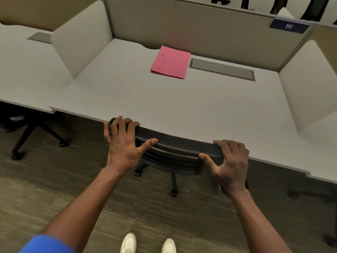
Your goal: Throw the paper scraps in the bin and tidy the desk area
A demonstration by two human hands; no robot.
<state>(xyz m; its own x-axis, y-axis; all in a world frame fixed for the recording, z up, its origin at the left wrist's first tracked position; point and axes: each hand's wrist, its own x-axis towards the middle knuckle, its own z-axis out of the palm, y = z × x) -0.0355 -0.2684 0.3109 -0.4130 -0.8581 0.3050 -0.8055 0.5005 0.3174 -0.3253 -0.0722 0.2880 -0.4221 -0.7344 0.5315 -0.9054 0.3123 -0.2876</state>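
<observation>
One broad white tabletop [182, 106] fills the middle of the view, fenced by a beige back panel [200, 31] and white side dividers [82, 39]. Below it runs dark wood-look flooring [164, 216]. A black mesh-backed office chair [175, 143] is tucked against the tabletop's near edge, its top rail just at the edge and its wheeled base showing on the floor beneath. Another chair base [36, 136] stands under the neighbouring desk on the left.

Both hands grip the chair's top rail. The left hand [124, 141] is curled over the rail's left end, fingers on the far side and thumb pointing along the near side. The right hand [231, 163] is wrapped over the right end in the same way.

A pink paper folder [170, 62] lies flat toward the back of the tabletop, just left of a grey recessed cable hatch [221, 69]. No paper scraps or bin show in view. A dark blue plate reading 111 [289, 25] sits atop the back panel at the right. White shoes [147, 243] appear at the bottom edge.
</observation>
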